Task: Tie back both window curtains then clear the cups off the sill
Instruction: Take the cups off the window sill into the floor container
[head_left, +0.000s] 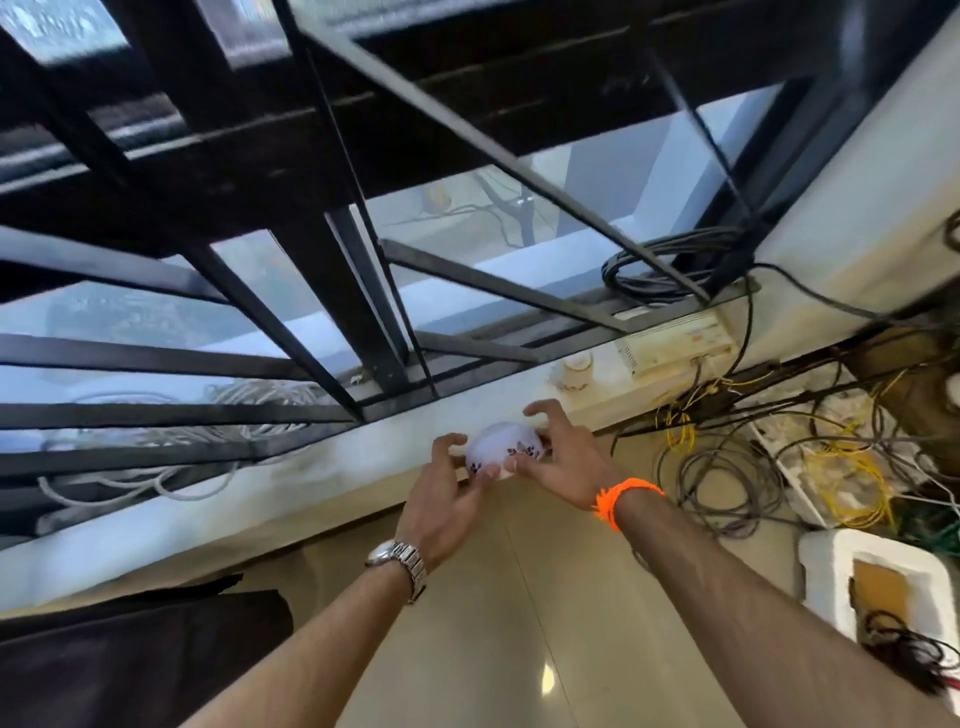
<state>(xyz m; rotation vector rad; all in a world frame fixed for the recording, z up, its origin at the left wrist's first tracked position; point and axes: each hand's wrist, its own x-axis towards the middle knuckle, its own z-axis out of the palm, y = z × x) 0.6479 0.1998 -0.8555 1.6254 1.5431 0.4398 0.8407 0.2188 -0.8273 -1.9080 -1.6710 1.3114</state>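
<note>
A white cup with dark floral marks (500, 446) is held at the front edge of the white window sill (291, 486). My left hand (449, 488), with a metal watch on its wrist, grips the cup's left side. My right hand (558, 457), with an orange band on its wrist, grips its right side with fingers curled over the top. A second white cup (575, 370) stands on the sill further right, apart from both hands. No curtain is visible.
Black window bars (322, 291) rise behind the sill. A coil of black cable (654, 270) and a white network box (675, 345) sit at the sill's right end. Tangled yellow and grey cables (769, 457) and a foam box (878, 577) cover the floor at right. A dark object (130, 660) lies lower left.
</note>
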